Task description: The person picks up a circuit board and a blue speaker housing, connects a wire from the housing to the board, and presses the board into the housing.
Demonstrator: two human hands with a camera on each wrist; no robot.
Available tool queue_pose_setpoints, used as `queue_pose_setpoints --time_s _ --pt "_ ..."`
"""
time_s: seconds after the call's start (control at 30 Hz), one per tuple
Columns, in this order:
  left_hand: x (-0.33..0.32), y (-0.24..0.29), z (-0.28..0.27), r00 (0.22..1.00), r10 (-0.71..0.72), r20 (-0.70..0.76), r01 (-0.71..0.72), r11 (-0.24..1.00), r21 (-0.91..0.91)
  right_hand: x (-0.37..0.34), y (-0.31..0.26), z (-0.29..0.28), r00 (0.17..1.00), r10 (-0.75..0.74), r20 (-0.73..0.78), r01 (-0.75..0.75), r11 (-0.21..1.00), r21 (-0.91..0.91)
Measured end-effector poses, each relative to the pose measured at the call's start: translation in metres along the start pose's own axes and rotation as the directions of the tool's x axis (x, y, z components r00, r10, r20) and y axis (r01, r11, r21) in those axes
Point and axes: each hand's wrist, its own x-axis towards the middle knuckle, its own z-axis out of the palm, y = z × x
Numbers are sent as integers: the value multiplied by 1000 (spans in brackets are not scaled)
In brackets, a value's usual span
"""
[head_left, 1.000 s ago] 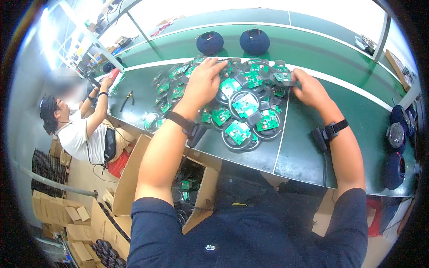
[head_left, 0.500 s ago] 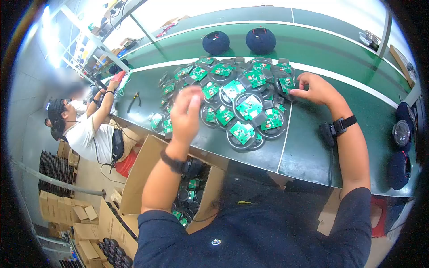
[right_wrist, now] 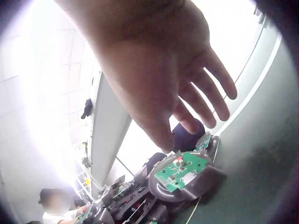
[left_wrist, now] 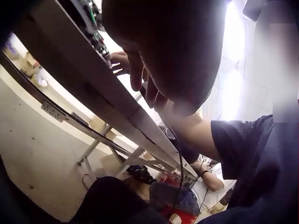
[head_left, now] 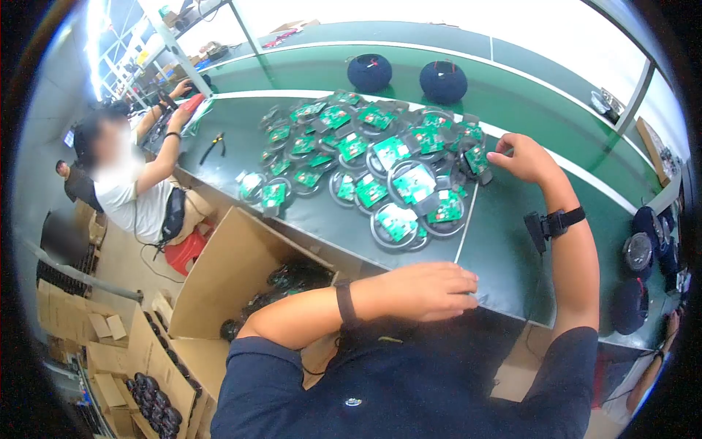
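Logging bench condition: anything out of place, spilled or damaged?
The heap of round units with green boards: they overlap at mixed angles, not in rows. The unit nearest the right hand sits tilted. No spill shows; fine damage, can't tell.

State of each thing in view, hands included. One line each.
Left hand: empty, fingers loosely bent
Right hand: empty, fingers spread
Green-board discs: heaped, many boards face up
Pliers: lying on the bench, unheld
Large cardboard box: open, dark parts inside
Two dark round shells: standing, openings up
Red stool: occupied
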Motion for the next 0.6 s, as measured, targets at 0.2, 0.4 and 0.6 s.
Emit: queue_pose_setpoints --time_s 0.2,0.4,0.6 --pt "16 -23 8 988 -28 149 77 940 -332 63 13 -14 935 -261 -240 243 964 -102" --pt "16 -36 -6 977 -91 191 204 650 -732 177 27 14 927 -307 -214 281 949 -145" --pt "17 -39 -12 960 -172 221 279 507 -816 224 28 30 907 -349 -234 348 936 -48"
